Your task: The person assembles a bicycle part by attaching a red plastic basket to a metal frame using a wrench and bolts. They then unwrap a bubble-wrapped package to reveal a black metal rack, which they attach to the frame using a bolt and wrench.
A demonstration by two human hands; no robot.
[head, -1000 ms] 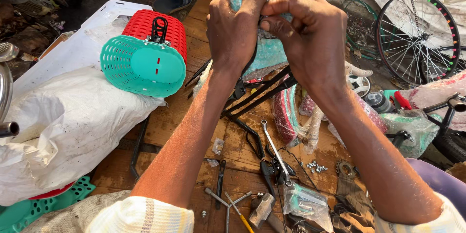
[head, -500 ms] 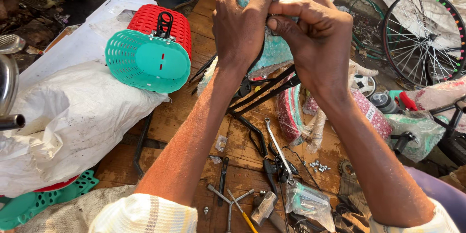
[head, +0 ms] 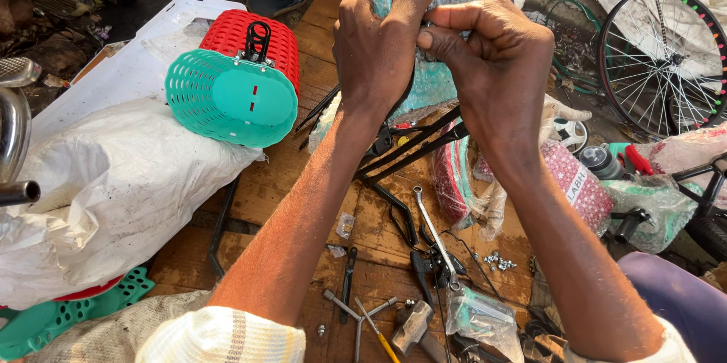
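Both hands are raised over a wooden platform [head: 280, 181]. My left hand [head: 379, 37] wraps around a teal bicycle part covered in bubble wrap [head: 435, 79], fingers reaching up its front. My right hand [head: 492, 60] is closed against the same wrapped part, thumb and forefinger pinching at something small near its edge; what is pinched is hidden. Black metal rods [head: 413, 147] hang from the part below my hands.
A teal plastic basket [head: 231, 98] and a red one [head: 261, 37] lie on white sacks [head: 106, 181] at left. A spanner [head: 435, 234], pliers [head: 347, 272], a hammer [head: 413, 325] and loose screws [head: 496, 261] lie below. A spoked wheel [head: 663, 56] stands at right.
Both hands stay on the wrapped part; my right fingers have shifted slightly at its edge. The view has drifted a little to the right.
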